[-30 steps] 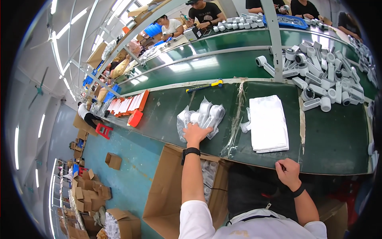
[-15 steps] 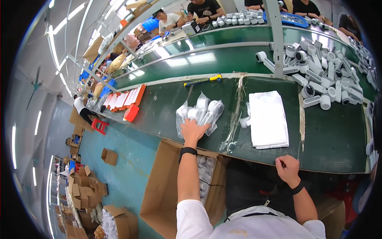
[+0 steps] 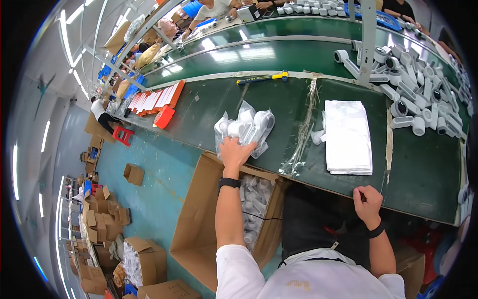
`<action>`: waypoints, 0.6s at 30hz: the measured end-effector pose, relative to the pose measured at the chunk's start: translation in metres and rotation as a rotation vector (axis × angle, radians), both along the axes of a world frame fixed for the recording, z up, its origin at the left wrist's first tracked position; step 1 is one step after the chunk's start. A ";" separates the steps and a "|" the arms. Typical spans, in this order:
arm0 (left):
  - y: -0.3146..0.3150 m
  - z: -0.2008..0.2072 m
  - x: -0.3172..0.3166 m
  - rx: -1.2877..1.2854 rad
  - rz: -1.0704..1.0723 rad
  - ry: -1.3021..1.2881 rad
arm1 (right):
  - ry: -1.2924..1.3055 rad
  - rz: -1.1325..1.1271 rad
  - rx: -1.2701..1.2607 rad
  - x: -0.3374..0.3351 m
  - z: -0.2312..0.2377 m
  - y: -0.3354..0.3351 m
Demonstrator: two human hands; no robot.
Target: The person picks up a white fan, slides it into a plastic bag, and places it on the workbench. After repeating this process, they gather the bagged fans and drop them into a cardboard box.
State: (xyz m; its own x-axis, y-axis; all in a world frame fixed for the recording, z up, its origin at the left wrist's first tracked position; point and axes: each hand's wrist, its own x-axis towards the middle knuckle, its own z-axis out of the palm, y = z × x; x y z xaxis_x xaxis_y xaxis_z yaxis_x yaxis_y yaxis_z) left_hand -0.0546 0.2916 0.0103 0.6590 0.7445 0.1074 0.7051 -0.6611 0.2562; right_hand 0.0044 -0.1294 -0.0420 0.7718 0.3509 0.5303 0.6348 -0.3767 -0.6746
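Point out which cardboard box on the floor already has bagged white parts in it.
The open cardboard box right under the left hand, against the table edge. Clear-bagged white parts fill it; the small box farther left looks closed.

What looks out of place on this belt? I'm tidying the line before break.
A crumpled strip of clear plastic film trails across the green belt, from its far edge to its near edge, between the bagged white parts under the left hand and the neat stack of white bags. A yellow-handled tool lies loose beyond it.
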 end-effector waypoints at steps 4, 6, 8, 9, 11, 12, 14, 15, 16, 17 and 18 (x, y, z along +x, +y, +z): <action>0.007 -0.002 -0.021 -0.025 0.030 -0.108 | 0.001 0.000 0.008 -0.001 -0.001 0.000; 0.012 -0.004 -0.046 0.072 0.053 -0.258 | 0.000 0.006 0.008 -0.001 0.000 0.001; 0.018 -0.006 -0.078 0.049 0.049 -0.293 | -0.008 -0.010 -0.034 -0.001 0.000 0.002; 0.024 -0.013 -0.102 0.094 0.055 -0.354 | -0.008 -0.005 -0.029 -0.001 0.001 0.003; 0.023 -0.026 -0.139 0.065 0.098 -0.435 | 0.004 -0.020 -0.038 -0.001 -0.003 0.001; 0.015 -0.025 -0.156 0.001 0.142 -0.455 | 0.004 -0.024 -0.042 0.000 -0.003 0.000; 0.007 -0.042 -0.202 0.018 0.275 -0.483 | 0.007 -0.020 -0.035 -0.001 -0.004 0.003; 0.004 -0.055 -0.224 0.022 0.355 -0.411 | 0.008 -0.014 -0.037 -0.002 -0.002 0.004; 0.003 -0.072 -0.243 0.023 0.433 -0.341 | 0.011 -0.023 -0.047 -0.002 -0.001 0.005; 0.002 -0.092 -0.259 0.019 0.437 -0.342 | 0.013 -0.031 -0.057 -0.002 -0.001 0.005; 0.002 -0.117 -0.271 -0.048 0.524 -0.255 | 0.000 -0.026 -0.050 -0.001 -0.003 0.005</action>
